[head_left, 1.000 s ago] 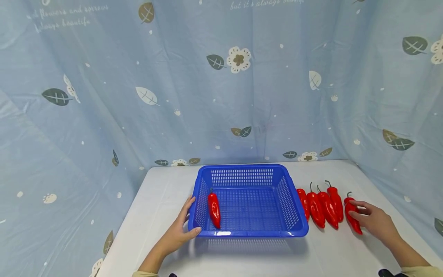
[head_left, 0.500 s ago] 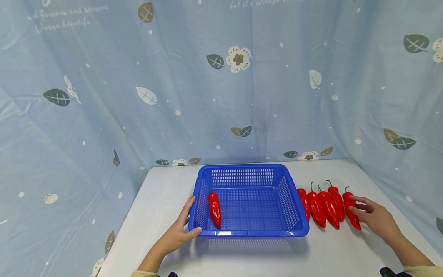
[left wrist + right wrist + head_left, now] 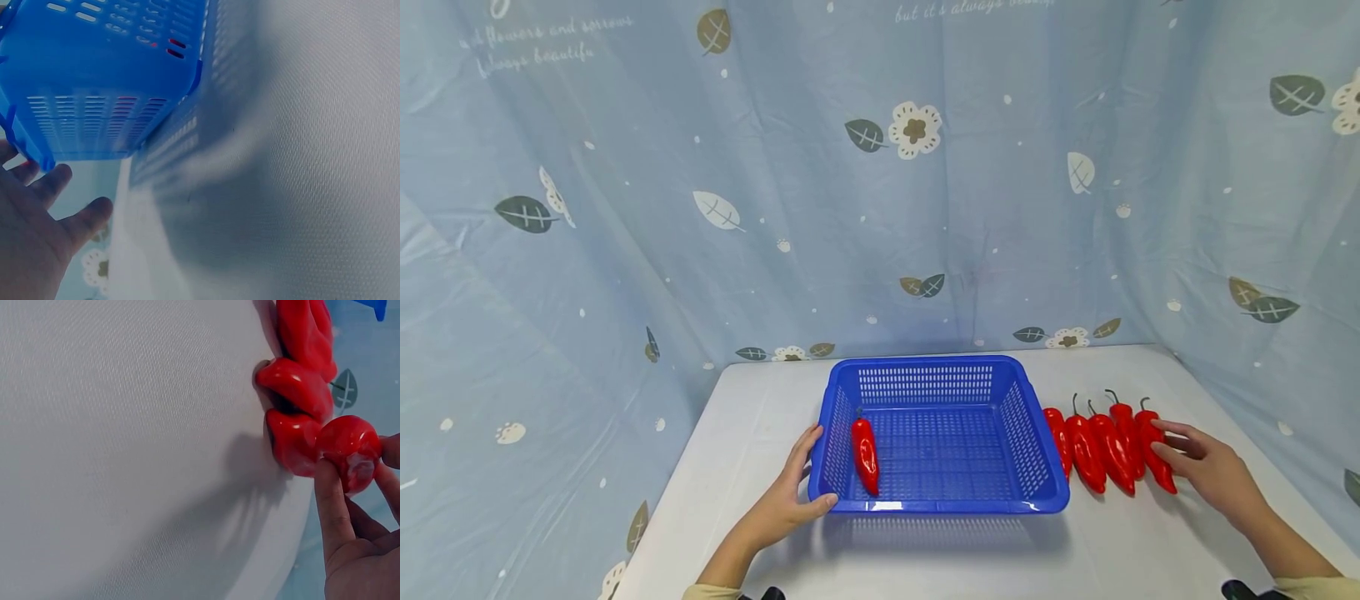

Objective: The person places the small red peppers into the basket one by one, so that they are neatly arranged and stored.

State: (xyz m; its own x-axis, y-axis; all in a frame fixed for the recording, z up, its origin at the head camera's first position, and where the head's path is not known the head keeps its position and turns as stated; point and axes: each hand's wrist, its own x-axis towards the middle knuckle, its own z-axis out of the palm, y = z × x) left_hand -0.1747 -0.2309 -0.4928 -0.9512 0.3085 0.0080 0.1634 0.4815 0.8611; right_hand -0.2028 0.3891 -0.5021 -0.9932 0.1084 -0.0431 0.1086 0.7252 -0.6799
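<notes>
My right hand (image 3: 1213,475) pinches a glossy red chili pepper (image 3: 1153,454) between thumb and fingers at the right end of a row. In the right wrist view, the held red pepper (image 3: 350,447) appears end-on, against its neighbor (image 3: 294,442). Several more red peppers (image 3: 1111,450) lie side by side, stems pointing away; the leftmost pepper (image 3: 1057,437) is partly hidden by the basket wall. My left hand (image 3: 782,500) rests at the front left corner of a blue plastic basket (image 3: 940,506), fingers spread along its side. Inside the basket lies one red pepper (image 3: 865,457).
A white-covered table (image 3: 760,400) carries everything. Behind it and at both sides hangs a blue curtain (image 3: 820,208) printed with leaves and flowers. Bare tabletop shows in front of the basket.
My right hand has slid the rightmost pepper leftward and slightly away from me, closing its gap to the row. The left hand and basket stay put.
</notes>
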